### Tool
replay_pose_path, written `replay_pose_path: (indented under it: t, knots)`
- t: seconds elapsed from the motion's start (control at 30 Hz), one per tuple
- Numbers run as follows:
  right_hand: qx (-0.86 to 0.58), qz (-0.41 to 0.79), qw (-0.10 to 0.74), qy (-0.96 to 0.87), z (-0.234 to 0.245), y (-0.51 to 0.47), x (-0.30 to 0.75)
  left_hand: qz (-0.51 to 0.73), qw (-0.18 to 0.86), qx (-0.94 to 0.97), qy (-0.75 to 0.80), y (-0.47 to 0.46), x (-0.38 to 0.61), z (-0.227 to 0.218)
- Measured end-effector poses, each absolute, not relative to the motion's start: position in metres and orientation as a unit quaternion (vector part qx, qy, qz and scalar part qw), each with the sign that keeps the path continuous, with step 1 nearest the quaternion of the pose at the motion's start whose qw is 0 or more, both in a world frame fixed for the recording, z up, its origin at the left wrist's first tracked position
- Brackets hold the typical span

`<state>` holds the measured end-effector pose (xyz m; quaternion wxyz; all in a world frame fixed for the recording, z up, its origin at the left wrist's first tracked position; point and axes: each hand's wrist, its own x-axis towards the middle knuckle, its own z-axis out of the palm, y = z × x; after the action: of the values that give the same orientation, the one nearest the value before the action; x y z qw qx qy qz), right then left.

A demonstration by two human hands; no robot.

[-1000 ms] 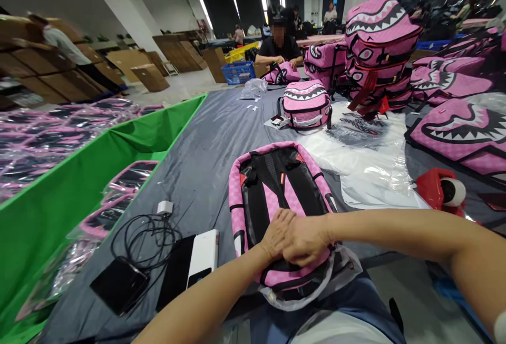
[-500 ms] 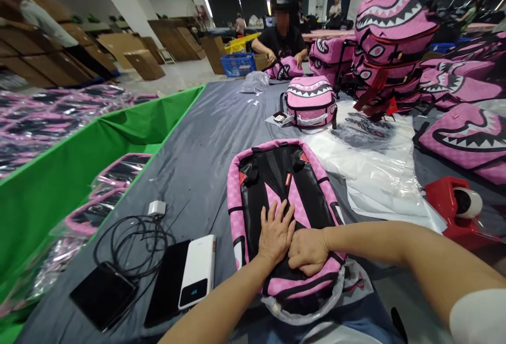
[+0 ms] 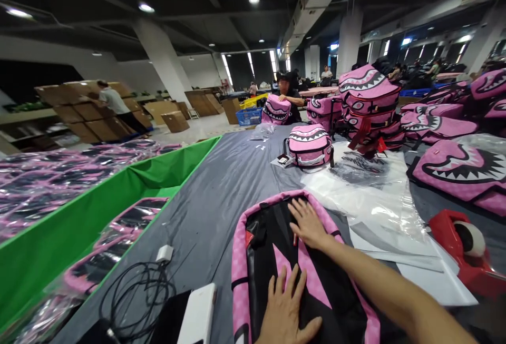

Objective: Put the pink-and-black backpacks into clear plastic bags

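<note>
A pink and black backpack (image 3: 239, 249) lies flat in front of me, its strap side up and its near end cut off by the frame. My left hand (image 3: 286, 304) rests on its lower middle with fingers spread. Farther up, my right hand (image 3: 308, 223) lies near the top right of the back panel, fingers stretched out. Neither hand grips anything. Beyond the bag stands another pink backpack (image 3: 310, 146) with a shark-mouth print. Clear plastic bags (image 3: 367, 191) and white sheets lie to the right.
At the right is a red tape dispenser (image 3: 454, 244). A white power bank (image 3: 197, 312) and coiled black cables (image 3: 134, 291) lie at the left, beside a green-lined bin (image 3: 118, 191) with wrapped bags. Stacked shark-print backpacks (image 3: 369, 101) stand at the back right; a person (image 3: 290, 96) handles one across the table.
My right hand has opened from a fist and moved up the backpack. My left hand stays flat on it. The view has tilted up; the co-worker's backpack now stands upright.
</note>
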<state>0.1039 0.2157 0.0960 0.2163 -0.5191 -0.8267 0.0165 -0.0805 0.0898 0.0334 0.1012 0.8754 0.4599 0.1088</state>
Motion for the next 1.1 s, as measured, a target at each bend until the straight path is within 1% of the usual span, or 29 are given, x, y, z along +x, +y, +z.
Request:
replay_pose_path:
  t: [0.07, 0.1, 0.17, 0.2, 0.23, 0.3, 0.37, 0.4, 0.43, 0.47, 0.5, 0.57, 0.7, 0.83, 0.9, 0.97, 1.03, 1.1]
  knots:
    - [-0.558, 0.055, 0.173, -0.81, 0.075, 0.234, 0.102, 0.1, 0.118, 0.861, 0.485, 0.119, -0.086, 0.061]
    - [-0.559, 0.067, 0.163, -0.81, 0.063, 0.238, 0.101, 0.108, 0.104, 0.847, 0.51, 0.138, -0.087, 0.073]
    - [-0.551, 0.072, 0.178, -0.812, 0.044, 0.239, 0.1, 0.14, 0.026, 0.811, 0.568, 0.176, -0.083, 0.088]
    - [-0.545, 0.069, 0.196, -0.812, 0.037, 0.237, 0.101, 0.148, -0.009, 0.786, 0.6, 0.192, -0.079, 0.089]
    - [-0.54, 0.069, 0.219, -0.81, 0.033, 0.235, 0.102, 0.143, -0.022, 0.76, 0.634, 0.206, -0.073, 0.087]
    - [-0.536, 0.082, 0.288, -0.79, 0.032, 0.231, 0.107, 0.123, -0.013, 0.73, 0.672, 0.224, -0.062, 0.074]
    - [-0.536, 0.095, 0.37, -0.753, 0.039, 0.234, 0.118, 0.113, 0.0, 0.73, 0.674, 0.229, -0.053, 0.057]
    - [-0.538, 0.089, 0.402, -0.736, 0.045, 0.238, 0.127, 0.115, -0.004, 0.735, 0.668, 0.229, -0.051, 0.05]
    - [-0.545, 0.069, 0.409, -0.728, 0.052, 0.246, 0.137, 0.12, -0.013, 0.738, 0.664, 0.228, -0.051, 0.044]
    - [-0.556, 0.041, 0.391, -0.732, 0.06, 0.256, 0.149, 0.125, -0.025, 0.738, 0.663, 0.228, -0.051, 0.04]
    - [-0.57, 0.012, 0.355, -0.741, 0.068, 0.269, 0.163, 0.13, -0.036, 0.737, 0.662, 0.227, -0.052, 0.036]
    - [-0.595, -0.028, 0.262, -0.759, 0.083, 0.301, 0.194, 0.143, -0.054, 0.736, 0.66, 0.227, -0.056, 0.03]
    - [-0.581, -0.015, 0.116, -0.805, 0.094, 0.358, 0.253, 0.162, -0.066, 0.735, 0.655, 0.23, -0.06, 0.021]
    - [-0.525, 0.006, -0.008, -0.851, 0.093, 0.376, 0.288, 0.172, -0.069, 0.732, 0.655, 0.231, -0.06, 0.017]
    - [-0.51, 0.009, -0.05, -0.859, 0.096, 0.372, 0.296, 0.169, -0.057, 0.732, 0.657, 0.231, -0.06, 0.018]
    - [-0.521, 0.001, -0.074, -0.85, 0.102, 0.363, 0.304, 0.163, -0.043, 0.732, 0.66, 0.231, -0.06, 0.021]
    - [-0.562, -0.023, -0.076, -0.823, 0.113, 0.352, 0.312, 0.159, -0.039, 0.73, 0.664, 0.232, -0.059, 0.024]
    - [-0.622, -0.058, -0.058, -0.779, 0.128, 0.342, 0.321, 0.156, -0.041, 0.729, 0.665, 0.232, -0.057, 0.026]
